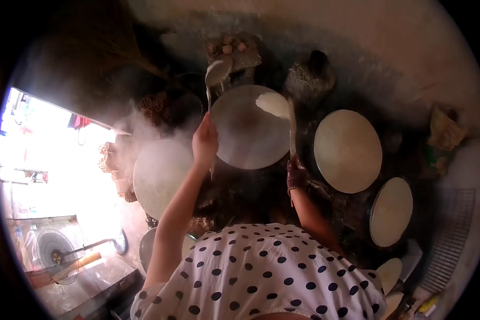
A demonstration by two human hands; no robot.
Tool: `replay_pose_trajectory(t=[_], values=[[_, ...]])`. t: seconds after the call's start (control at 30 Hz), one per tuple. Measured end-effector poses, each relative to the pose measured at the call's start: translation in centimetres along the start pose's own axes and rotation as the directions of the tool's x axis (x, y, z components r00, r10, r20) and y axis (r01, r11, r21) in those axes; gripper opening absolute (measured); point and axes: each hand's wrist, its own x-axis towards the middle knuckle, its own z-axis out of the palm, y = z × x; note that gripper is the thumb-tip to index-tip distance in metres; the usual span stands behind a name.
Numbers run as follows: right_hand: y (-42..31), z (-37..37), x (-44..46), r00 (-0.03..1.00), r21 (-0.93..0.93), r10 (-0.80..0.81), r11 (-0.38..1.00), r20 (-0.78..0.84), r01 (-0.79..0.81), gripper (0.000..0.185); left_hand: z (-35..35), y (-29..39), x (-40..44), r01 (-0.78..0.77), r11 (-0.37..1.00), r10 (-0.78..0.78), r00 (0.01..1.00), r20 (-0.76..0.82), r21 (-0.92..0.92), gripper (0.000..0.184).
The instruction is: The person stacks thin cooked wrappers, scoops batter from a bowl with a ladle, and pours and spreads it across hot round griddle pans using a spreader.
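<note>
My left hand (205, 140) is closed round the handle of a ladle (218, 70), whose bowl is up beyond the left edge of a large round griddle (240, 133). In my right hand (297, 173), which wears a dark glove, is the handle of a pale, batter-coated spreader (274, 105). Its wide end lies over the upper right part of the griddle. The griddle's surface looks greyish, with a darker patch near its middle.
Round pale discs (348, 151) (391, 212) stand to the right, and a steaming round surface (162, 177) to the left. Bricks (228, 49) are beyond the griddle. A fan (56, 250) is at the lower left, a wire rack (450, 234) at the right.
</note>
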Motion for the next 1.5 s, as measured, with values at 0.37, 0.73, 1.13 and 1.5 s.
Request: replay_pose_trajectory(t=[0.37,0.73,1.13,1.5], values=[[-5.6,0.5,1.9,0.99,-0.365,0.135,0.924,0.041,-0.111,0.045,-5.5,-6.6,-11.9,0.618,0.523,-0.338,0.782,0.523,-0.586,0.04],[-3.1,4.0,10.3,0.915,-0.313,0.044,0.945,0.401,0.092,0.039,-6.5,-8.0,-14.7,0.625,0.429,-0.369,0.78,0.505,-0.652,0.042],[-5.0,8.1,9.7,0.933,-0.584,0.028,0.787,0.358,0.2,0.034,-6.4,-8.2,-18.0,0.642,0.336,-0.421,0.757,0.5,-0.689,0.038],[-6.2,5.4,10.6,0.835,-0.609,-0.047,0.662,0.549,0.437,0.055,-6.1,-7.8,-21.1,0.63,0.25,-0.49,0.738,0.465,-0.735,0.036]])
